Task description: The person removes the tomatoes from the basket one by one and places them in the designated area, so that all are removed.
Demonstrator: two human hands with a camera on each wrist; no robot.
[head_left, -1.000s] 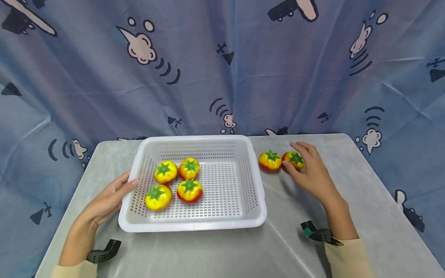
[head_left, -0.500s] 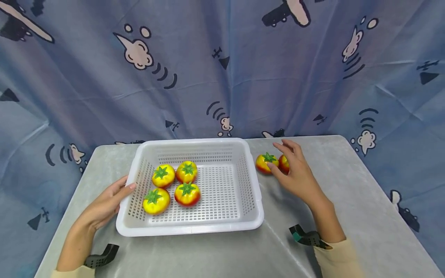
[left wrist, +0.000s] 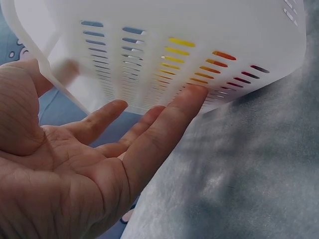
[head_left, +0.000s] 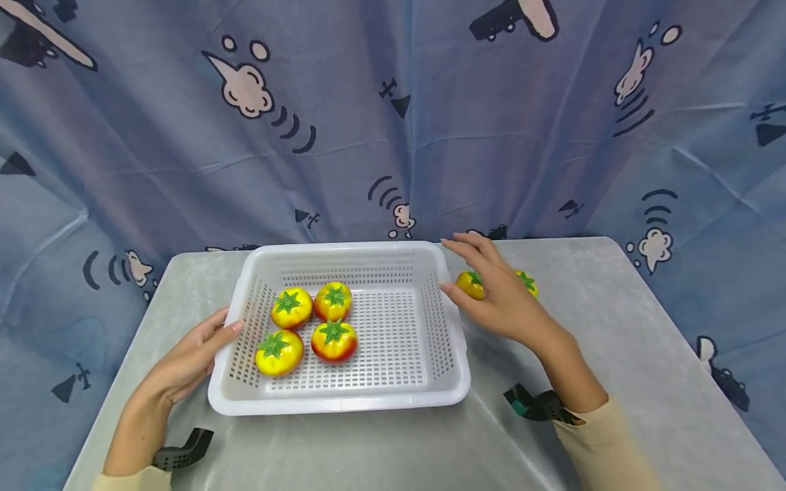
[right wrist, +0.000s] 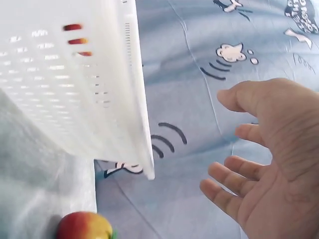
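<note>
A white plastic basket (head_left: 339,405) with slotted walls stands on the table, and several yellow-red toy tomatoes (head_left: 334,343) with green tops sit in its left half. My left hand (head_left: 184,358) grips the basket's left side, thumb over the rim and fingers against the outer wall, as the left wrist view also shows. Over the right edge hovers my right hand (head_left: 500,296), fingers spread and holding nothing; the right wrist view shows a gap between it and the basket. Partly hidden behind that hand are two more tomatoes, one nearer the basket (head_left: 469,285) and one farther right (head_left: 528,281).
The grey table (head_left: 651,382) extends to the right of the basket and in front of it. A blue patterned curtain (head_left: 344,123) hangs along the table's back edge. Each wrist wears a black strap mount (head_left: 540,405).
My right hand has moved left from the farther tomato, past the nearer one, to the basket's right rim. Both tomatoes there stay on the table. My left hand keeps its grip.
</note>
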